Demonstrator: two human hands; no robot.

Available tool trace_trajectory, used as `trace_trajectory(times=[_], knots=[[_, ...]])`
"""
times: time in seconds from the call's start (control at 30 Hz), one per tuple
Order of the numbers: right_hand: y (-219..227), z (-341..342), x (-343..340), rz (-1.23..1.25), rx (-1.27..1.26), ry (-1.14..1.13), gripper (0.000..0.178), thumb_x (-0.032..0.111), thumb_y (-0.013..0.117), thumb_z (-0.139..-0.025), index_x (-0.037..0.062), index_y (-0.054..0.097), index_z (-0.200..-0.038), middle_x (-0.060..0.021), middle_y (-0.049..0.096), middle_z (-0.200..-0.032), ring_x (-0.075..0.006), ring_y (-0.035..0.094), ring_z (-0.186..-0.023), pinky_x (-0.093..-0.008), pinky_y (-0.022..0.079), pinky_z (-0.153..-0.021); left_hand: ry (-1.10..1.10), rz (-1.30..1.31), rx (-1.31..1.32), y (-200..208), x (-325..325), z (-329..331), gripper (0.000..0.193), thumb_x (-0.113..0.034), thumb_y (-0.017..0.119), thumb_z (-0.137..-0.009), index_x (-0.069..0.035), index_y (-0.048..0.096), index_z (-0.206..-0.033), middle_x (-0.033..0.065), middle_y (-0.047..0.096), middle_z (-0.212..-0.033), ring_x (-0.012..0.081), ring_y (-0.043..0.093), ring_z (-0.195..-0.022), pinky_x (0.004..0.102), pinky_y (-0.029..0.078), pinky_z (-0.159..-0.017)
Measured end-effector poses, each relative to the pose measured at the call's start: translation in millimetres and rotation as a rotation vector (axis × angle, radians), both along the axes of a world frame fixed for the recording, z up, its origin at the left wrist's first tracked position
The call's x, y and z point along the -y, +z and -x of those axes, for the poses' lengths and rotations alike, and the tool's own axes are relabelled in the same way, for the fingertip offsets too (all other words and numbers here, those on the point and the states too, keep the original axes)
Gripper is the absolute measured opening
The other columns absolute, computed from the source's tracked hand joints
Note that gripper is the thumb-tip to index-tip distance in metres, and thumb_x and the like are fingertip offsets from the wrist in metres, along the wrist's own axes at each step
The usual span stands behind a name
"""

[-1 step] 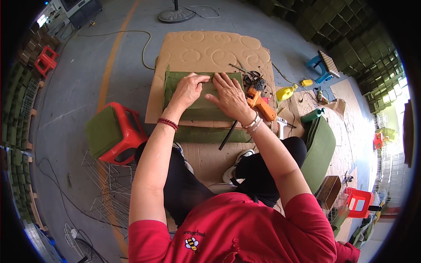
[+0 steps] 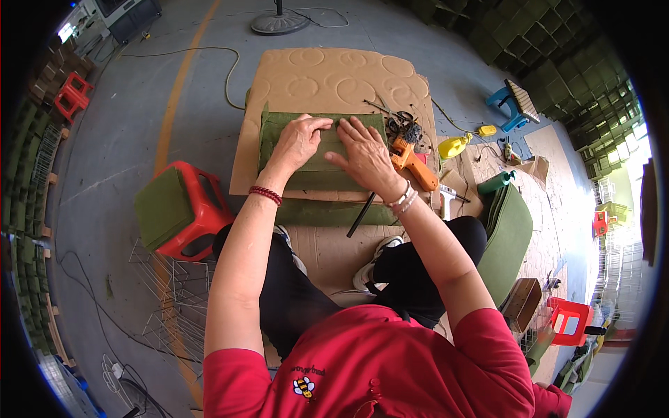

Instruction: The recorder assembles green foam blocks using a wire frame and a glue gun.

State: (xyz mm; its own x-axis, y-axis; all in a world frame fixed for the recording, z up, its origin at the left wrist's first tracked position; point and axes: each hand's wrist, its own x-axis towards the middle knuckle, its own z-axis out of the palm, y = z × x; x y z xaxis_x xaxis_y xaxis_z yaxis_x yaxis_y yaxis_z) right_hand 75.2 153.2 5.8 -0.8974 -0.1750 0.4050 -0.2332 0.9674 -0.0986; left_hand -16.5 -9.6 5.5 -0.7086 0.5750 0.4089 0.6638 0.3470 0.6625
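A green fabric piece [image 2: 275, 134] lies flat on the brown cardboard [image 2: 306, 73] in front of me. My left hand [image 2: 301, 143] rests on it with the fingers partly bent and pointing inward near its far edge. Flat on the same cloth is my right hand [image 2: 364, 157], fingers stretched and thumb apart. Neither hand visibly grips anything. Just right of my right hand lies an orange glue gun [image 2: 420, 173] with a dark, clumped tip. Scissors with dark handles [image 2: 394, 125] lie beyond it, and a dark stick pokes out below my right wrist.
A red stool [image 2: 198, 226] with green pieces on it stands at left, beside wire frames [image 2: 171, 299]. To the right are a yellow bottle [image 2: 453, 147], a green bottle [image 2: 496, 182], stacked green panels [image 2: 509, 240] and a blue stool [image 2: 512, 108]. Cables cross the floor.
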Motion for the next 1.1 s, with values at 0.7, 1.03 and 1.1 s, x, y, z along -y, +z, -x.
trace_trajectory(times=[0.7,1.03,1.1], knots=[[31,-6,-1,0.319,0.139,0.098,0.063,0.052,0.051,-0.088,-0.0036,0.056,-0.118,-0.0187,0.051,-0.130,-0.0312,0.042,-0.127,-0.0449,0.035,-0.101,0.006,0.020,-0.030,0,7,-1,0.031,0.004,0.052,-0.081,-0.003,0.065,-0.108,0.0133,0.066,-0.102,0.0280,0.064,-0.093,0.0350,0.051,-0.081],[9,-18,6,0.116,-0.055,0.109,0.062,0.050,0.054,-0.087,-0.0046,0.055,-0.116,-0.0191,0.055,-0.125,-0.0320,0.048,-0.120,-0.0430,0.036,-0.100,0.013,-0.036,0.009,2,7,-2,0.031,0.004,0.050,-0.081,-0.003,0.064,-0.108,0.0128,0.068,-0.099,0.0265,0.067,-0.088,0.0336,0.052,-0.076],[27,-29,6,0.181,0.162,0.162,0.056,0.045,0.059,-0.086,-0.0029,0.056,-0.115,-0.0175,0.056,-0.123,-0.0299,0.052,-0.115,-0.0415,0.038,-0.095,0.017,-0.035,-0.006,-1,9,0,0.032,0.004,0.050,-0.081,-0.004,0.064,-0.108,0.0129,0.068,-0.099,0.0264,0.067,-0.088,0.0333,0.052,-0.076]])
